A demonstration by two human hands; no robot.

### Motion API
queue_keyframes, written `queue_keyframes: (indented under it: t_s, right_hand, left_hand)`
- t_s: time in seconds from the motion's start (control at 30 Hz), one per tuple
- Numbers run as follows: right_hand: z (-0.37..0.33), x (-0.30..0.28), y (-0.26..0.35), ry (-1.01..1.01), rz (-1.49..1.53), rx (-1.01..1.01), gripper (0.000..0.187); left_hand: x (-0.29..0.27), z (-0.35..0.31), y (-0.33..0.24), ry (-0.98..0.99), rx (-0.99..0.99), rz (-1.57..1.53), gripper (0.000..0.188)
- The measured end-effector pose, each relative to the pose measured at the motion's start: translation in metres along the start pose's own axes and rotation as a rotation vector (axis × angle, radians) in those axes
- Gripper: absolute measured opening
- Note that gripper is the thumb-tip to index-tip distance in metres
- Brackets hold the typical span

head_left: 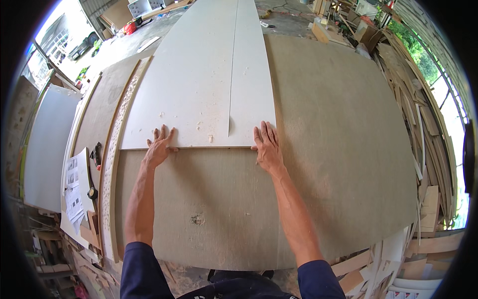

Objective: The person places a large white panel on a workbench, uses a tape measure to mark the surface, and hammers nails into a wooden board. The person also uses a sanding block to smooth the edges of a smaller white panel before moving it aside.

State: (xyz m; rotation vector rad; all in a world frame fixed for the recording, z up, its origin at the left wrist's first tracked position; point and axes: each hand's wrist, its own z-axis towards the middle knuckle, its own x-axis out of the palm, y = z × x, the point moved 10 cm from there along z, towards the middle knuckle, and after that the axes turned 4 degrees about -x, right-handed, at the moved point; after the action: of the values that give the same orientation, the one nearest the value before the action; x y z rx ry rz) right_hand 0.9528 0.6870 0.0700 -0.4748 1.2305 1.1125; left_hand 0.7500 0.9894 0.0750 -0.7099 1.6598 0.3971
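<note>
White board (199, 84) lies flat on the brown desk (343, 149); left hand (160, 148) on its near edge, fingers (163, 131) splayed open. Right hand (269, 152) by near right corner, fingers open, extended on top

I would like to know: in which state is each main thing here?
White panel: flat, strewn with debris.
Left hand: open, fingers spread on the panel.
Right hand: open, at the panel's near right corner.
Brown board: flat, partly covered.
Papers: overlapping.
Wood scraps: piled up.
</note>
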Motion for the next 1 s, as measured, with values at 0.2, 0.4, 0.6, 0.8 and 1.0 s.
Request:
queue_keyframes:
  t_s: [0.2,0.4,0.6,0.8,1.0]
  right_hand:
    - [0.007,0.003,-0.007,0.032,-0.043,0.006,0.054]
    - [0.018,0.007,-0.013,0.022,-0.079,-0.007,0.054]
    - [0.023,0.009,-0.014,0.011,-0.049,-0.018,0.055]
    - [0.026,0.008,-0.012,0.020,-0.091,-0.025,0.057]
    - [0.027,0.010,-0.021,0.031,-0.123,-0.026,0.056]
  left_hand:
    - [-0.002,0.010,-0.001,-0.018,-0.023,0.001,0.083]
    - [-0.005,0.021,-0.002,-0.020,-0.021,-0.003,0.085]
    - [-0.004,0.030,-0.001,-0.006,-0.020,-0.012,0.084]
    - [-0.004,0.037,0.000,-0.008,0.002,-0.021,0.085]
    - [-0.007,0.041,-0.007,0.019,0.004,-0.034,0.085]
